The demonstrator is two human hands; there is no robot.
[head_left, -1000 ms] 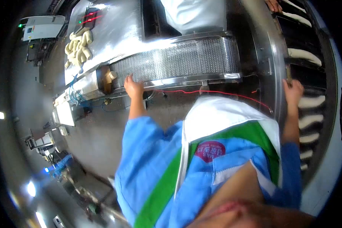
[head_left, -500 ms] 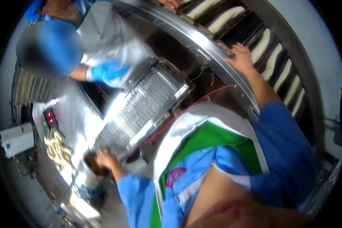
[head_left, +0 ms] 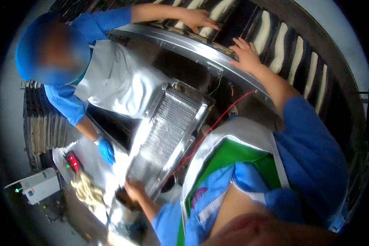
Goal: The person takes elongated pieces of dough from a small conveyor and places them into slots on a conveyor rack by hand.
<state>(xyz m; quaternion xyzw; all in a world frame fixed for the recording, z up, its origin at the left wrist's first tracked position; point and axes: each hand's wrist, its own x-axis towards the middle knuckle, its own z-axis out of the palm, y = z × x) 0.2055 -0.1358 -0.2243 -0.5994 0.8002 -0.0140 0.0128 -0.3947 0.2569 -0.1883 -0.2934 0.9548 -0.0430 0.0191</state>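
We have our right hand (head_left: 247, 58) spread beside long, smooth dough (head_left: 262, 33) and our left hand (head_left: 136, 191), grip unclear, by the textured metal belt (head_left: 171, 119).

Cream dough strips (head_left: 279, 47), black trays (head_left: 238, 20)

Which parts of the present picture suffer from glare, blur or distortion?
Head view: white glare on the metal table beside the conveyor belt; head view: the co-worker's head blurred, the left hand slightly soft; head view: black corners, the metal rail apparently bowed by the lens.
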